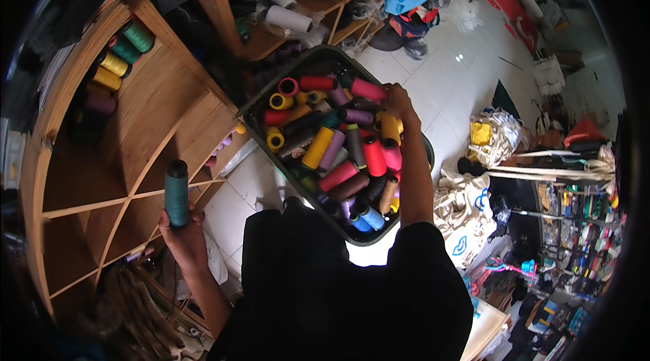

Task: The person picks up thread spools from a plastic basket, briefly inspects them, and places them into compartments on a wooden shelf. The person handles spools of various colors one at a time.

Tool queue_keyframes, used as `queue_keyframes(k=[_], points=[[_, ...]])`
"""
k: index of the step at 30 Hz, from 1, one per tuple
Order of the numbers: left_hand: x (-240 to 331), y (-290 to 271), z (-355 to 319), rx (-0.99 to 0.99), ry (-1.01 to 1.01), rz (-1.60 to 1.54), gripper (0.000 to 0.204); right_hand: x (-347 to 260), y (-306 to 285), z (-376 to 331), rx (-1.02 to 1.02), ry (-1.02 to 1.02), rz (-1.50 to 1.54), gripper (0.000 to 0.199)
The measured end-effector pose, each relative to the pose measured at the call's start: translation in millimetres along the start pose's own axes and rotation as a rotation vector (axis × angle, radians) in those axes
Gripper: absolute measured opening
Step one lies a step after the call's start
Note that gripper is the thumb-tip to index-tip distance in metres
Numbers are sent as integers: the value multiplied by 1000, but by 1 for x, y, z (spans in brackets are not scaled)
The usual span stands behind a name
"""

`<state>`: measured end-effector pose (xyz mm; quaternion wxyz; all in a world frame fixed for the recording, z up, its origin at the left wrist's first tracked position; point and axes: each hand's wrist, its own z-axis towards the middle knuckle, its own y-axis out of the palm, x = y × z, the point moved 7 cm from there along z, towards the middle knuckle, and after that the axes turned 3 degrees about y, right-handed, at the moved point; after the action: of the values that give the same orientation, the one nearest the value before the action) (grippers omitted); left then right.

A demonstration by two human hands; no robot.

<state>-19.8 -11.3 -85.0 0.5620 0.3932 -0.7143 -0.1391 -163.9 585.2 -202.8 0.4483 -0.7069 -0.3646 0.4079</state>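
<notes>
My left hand (184, 242) is wrapped round the lower end of a teal thread spool (177, 195), which stands upright with its dark top end up, in front of the wooden shelf. A dark plastic bin (423, 151) full of thread spools in red, pink, yellow, purple, brown and blue sits before me. My right hand (399, 102) reaches over its far right side, fingers closed at the end of a pink thread spool (367, 89). Part of that grip is hidden behind the hand. A red spool (374, 156) and a yellow spool (317, 148) lie in the pile.
To the left stands a wooden shelf unit (88, 207) with cubbies; green, yellow and purple spools (116, 64) sit in its upper one. White cones (288, 18) lie on a farther shelf. Cloth bags (464, 209) and crowded racks (582, 226) line the right side of the tiled floor (433, 83).
</notes>
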Motion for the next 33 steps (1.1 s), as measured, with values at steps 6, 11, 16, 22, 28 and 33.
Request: queue_keyframes(k=[6,11,16,22,28,33], points=[[6,7,-6,-21,5,-40,42,-33,9,-30,-35,-78,-227,70],[14,38,-11,21,-1,-119,44,-214,-46,-145,-121,-298,977,57],[15,62,-18,-140,-147,-185,50,-376,-45,-247,-729,-708,1474,68],[37,75,-31,-64,149,233,48,-430,-31,-273,-969,-735,1599,60],[69,65,-48,67,601,550,29,-431,-39,-282,-699,-576,1765,47],[88,65,-58,101,749,678,32,-425,-85,-298,130,-1065,1175,39]])
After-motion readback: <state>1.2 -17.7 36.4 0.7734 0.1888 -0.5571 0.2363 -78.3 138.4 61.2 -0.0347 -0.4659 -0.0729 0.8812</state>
